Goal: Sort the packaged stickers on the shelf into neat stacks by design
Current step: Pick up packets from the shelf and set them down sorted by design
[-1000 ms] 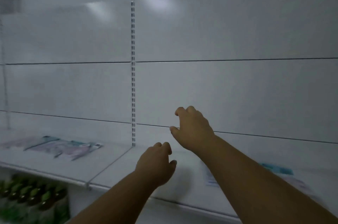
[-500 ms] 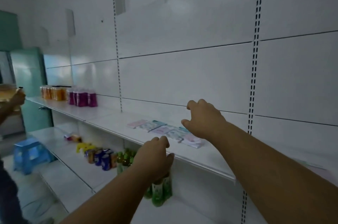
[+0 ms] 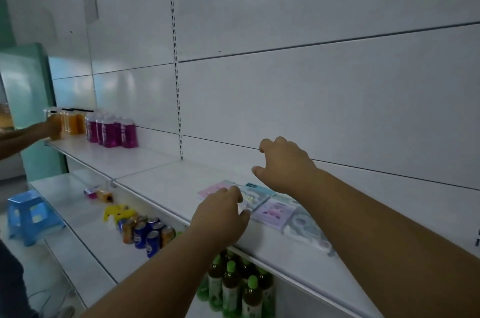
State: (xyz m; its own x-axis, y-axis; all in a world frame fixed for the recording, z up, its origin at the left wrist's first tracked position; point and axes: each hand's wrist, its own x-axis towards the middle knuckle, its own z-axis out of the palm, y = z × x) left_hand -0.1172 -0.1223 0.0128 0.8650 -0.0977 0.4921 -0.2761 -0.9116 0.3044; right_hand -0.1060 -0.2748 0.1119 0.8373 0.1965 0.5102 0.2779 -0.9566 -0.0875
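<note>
Several flat packaged stickers lie in a loose overlapping row on the white shelf (image 3: 161, 182): a pink pack (image 3: 211, 189) at the left, a pale blue pack (image 3: 257, 191), a lilac pack (image 3: 275, 212) and a grey-green pack (image 3: 305, 230) at the right. My left hand (image 3: 220, 213) hovers at the shelf's front edge, fingers curled, fingertips at the near edge of the packs; whether it grips one is unclear. My right hand (image 3: 284, 165) hangs above the row with fingers apart, holding nothing.
Purple bottles (image 3: 111, 130) and orange bottles (image 3: 71, 121) stand far left, where another person's hand (image 3: 50, 126) reaches. The lower shelf holds cans (image 3: 145, 230) and a yellow item; green-capped bottles (image 3: 233, 284) stand below. A blue stool (image 3: 28, 216) is on the floor.
The view has swung left along the shelf. Both my hands have come closer to the sticker packs, the left now at their near edge. The other person's hand reached the orange bottles.
</note>
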